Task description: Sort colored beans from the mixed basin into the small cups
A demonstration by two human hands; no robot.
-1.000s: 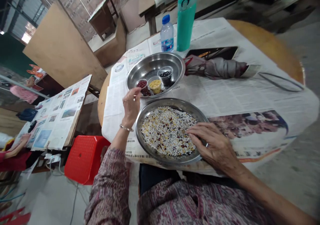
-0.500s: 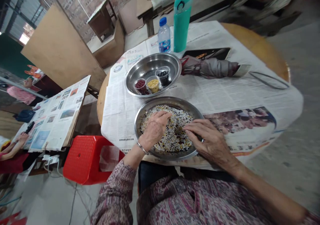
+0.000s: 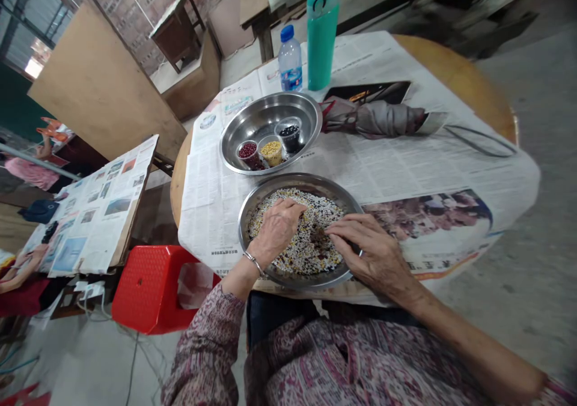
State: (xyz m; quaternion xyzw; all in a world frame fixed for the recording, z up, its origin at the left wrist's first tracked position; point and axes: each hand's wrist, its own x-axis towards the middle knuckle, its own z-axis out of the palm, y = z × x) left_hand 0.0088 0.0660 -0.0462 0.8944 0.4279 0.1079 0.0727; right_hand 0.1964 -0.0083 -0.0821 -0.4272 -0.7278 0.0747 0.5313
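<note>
A steel basin (image 3: 247, 205) close to my body holds a mixed layer of white, yellow, black and dark red grains and beans (image 3: 306, 256). Over its left half, my left hand (image 3: 280, 223) is closed, fingertips bent down at the mix; a bracelet circles the wrist. My right hand (image 3: 372, 250) reaches over the right rim, fingers pressed together with the thumb at the grains. Whatever the fingertips pinch is too small or hidden. Behind stands a second basin (image 3: 261, 113) with cups of red beans (image 3: 247, 151), yellow beans (image 3: 271, 149) and black beans (image 3: 289, 133).
Newspaper (image 3: 351, 160) covers the round table. A water bottle (image 3: 290, 60), a teal flask (image 3: 323, 33), a dark tablet-like object (image 3: 392, 92) and a folded umbrella (image 3: 383, 119) lie or stand behind. A red stool (image 3: 144, 286) is at left, near another person's arm (image 3: 24, 271).
The whole scene has shifted slightly left in view. Both hands stay over the near basin, with only small finger movement at the grains.
</note>
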